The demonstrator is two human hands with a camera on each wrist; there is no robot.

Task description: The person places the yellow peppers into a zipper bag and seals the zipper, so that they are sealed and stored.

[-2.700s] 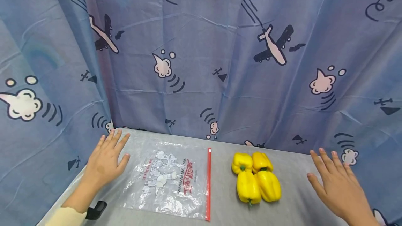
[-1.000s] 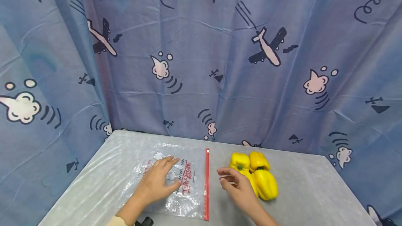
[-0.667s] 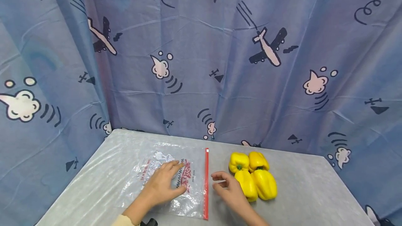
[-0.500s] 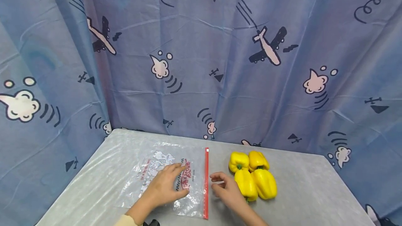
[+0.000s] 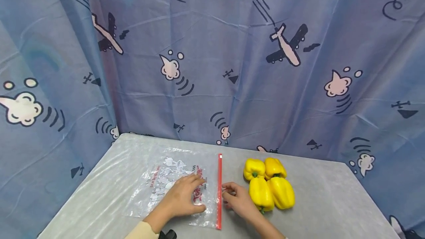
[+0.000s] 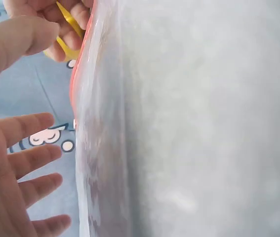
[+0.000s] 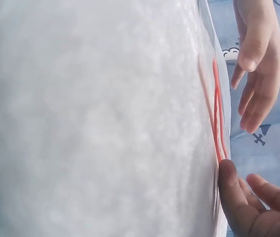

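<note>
A clear plastic zip bag [image 5: 212,180] with red print and a red zip edge [image 5: 219,191] lies flat on the table. My left hand [image 5: 182,196] is held over its printed middle, fingers spread and relaxed; the left wrist view shows this hand [image 6: 11,163] with nothing in it. My right hand [image 5: 240,200] is at the red edge, its fingers loosely bent. In the right wrist view one fingertip [image 7: 227,170] meets the red strip [image 7: 218,108], while the thumb stands apart. Several yellow bell peppers [image 5: 260,193] sit clustered just right of my right hand.
The grey-white table [image 5: 325,194] reaches back to a blue patterned curtain [image 5: 199,47], which also hangs along the left and right sides. A black band [image 5: 168,234] shows by my left wrist.
Both hands have come inward from the table's sides. The left hand has moved over the bag and slid rightward; the right hand has passed the peppers to the red edge. Bag and peppers stay put.
</note>
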